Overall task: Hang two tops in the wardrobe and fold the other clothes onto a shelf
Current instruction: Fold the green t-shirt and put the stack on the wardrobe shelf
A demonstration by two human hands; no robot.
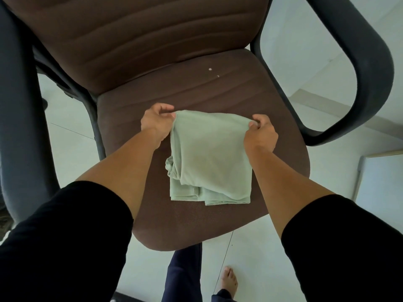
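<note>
A pale green garment (209,158), folded into a rough rectangle, lies on the brown seat of an office chair (218,223). My left hand (156,123) pinches its far left corner and my right hand (260,132) pinches its far right corner. The far edge is raised slightly off the seat between the two hands. The near end rests on the seat with several layers showing. No wardrobe, hanger or shelf is in view.
The chair has a brown padded backrest (135,35) and dark armrests on the left (19,110) and the right (368,68). Pale tiled floor (327,214) surrounds it. My bare foot (229,280) stands below the seat's front edge.
</note>
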